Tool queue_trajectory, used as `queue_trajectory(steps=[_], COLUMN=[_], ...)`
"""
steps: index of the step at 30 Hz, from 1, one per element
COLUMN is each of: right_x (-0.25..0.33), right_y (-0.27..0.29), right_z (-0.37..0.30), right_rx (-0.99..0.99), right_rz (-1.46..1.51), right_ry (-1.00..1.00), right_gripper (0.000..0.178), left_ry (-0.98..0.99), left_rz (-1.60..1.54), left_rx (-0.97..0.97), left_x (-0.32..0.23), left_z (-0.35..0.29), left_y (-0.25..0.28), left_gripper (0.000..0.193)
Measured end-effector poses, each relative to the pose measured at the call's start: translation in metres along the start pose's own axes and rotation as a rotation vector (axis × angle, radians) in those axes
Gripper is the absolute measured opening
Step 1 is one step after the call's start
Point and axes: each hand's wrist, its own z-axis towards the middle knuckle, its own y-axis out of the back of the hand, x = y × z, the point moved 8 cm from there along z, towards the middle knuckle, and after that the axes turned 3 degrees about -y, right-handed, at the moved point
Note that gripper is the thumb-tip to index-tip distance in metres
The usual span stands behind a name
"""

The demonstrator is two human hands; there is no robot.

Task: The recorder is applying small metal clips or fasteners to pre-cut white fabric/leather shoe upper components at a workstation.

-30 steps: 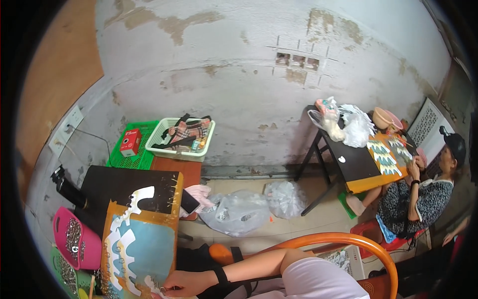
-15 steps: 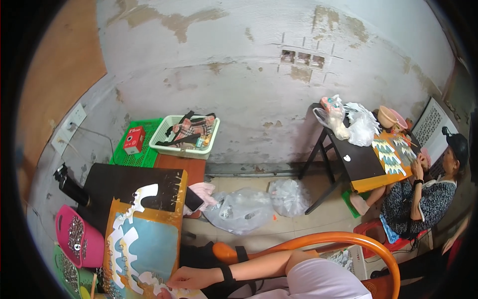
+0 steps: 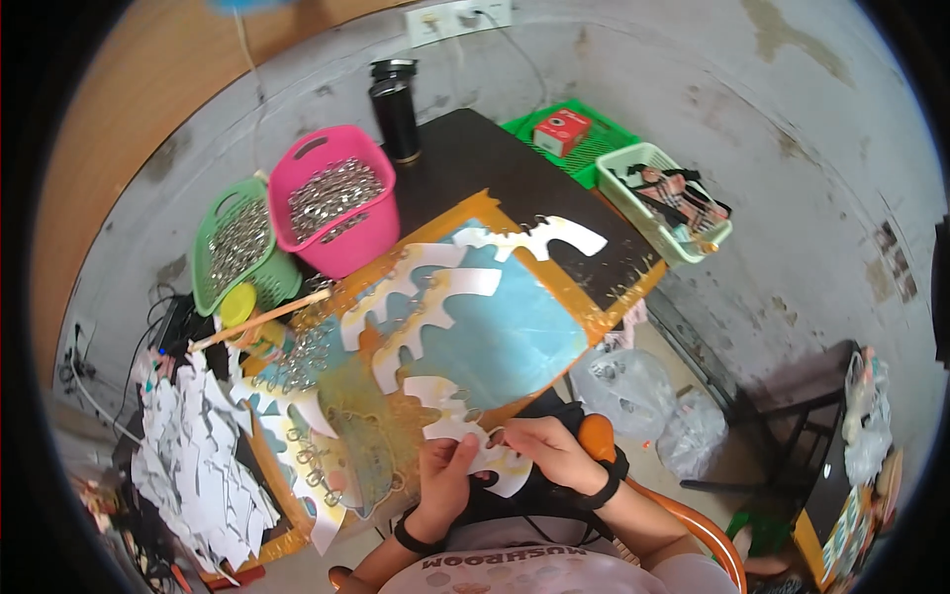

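Note:
A white scalloped card piece [image 3: 507, 477] is held in front of my body, over the near edge of the table. My left hand [image 3: 445, 480] pinches its left side between thumb and fingers. At the card's upper right edge, my right hand [image 3: 552, 450] is closed, its fingertips on what looks like a small metal ring [image 3: 495, 434]. Just beyond lies the scalloped strip [image 3: 435, 391], partly hidden by the held piece. More white scalloped strips [image 3: 465, 284] with yellowish edges rest on the blue sheet [image 3: 515, 342]; some carry metal rings [image 3: 322, 475].
A pink basket [image 3: 346, 252] and a green basket [image 3: 277, 282] hold small metal parts. Near them are a yellow-lidded jar [image 3: 238, 305], a wooden stick [image 3: 262, 319] and a black tumbler [image 3: 396, 119]. White cut-outs [image 3: 193, 460] pile at left. Plastic bags [image 3: 628, 391] lie on the floor.
The view has swung left and down, from the room and the person at the other table to my own table. Both my hands now show, with the white card piece between them.

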Motion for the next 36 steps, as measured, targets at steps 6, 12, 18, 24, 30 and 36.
queue_trajectory(steps=[6, 12, 18, 24, 30, 36], right_x=[0.005, 0.016, 0.028, 0.065, 0.078, 0.069], right_y=[-0.011, -0.017, -0.014, -0.012, -0.01, -0.012], right_z=[0.006, 0.008, 0.008, 0.002, -0.003, 0.001], right_rx=[0.016, -0.023, -0.102, -0.333, -0.402, -0.411], right_rz=[-0.009, -0.084, -0.282, -0.517, -0.77, -0.753], right_ry=[0.008, 0.046, 0.15, 0.332, 0.411, 0.364], right_gripper=[0.019, 0.01, 0.011, 0.021, 0.017, 0.015], left_ry=[-0.001, 0.028, -0.074, -0.205, -0.333, -0.385], left_rz=[-0.01, -0.099, 0.064, 0.349, 0.61, 0.802], left_rx=[-0.005, -0.041, 0.063, 0.177, 0.199, 0.172], left_x=[-0.006, 0.001, -0.007, -0.032, -0.04, -0.038], left_z=[-0.005, -0.005, -0.005, -0.003, -0.002, 0.0], left_y=[0.007, 0.016, 0.013, -0.004, -0.015, -0.016], left_gripper=[0.028, 0.025, 0.009, 0.012, 0.011, 0.015])
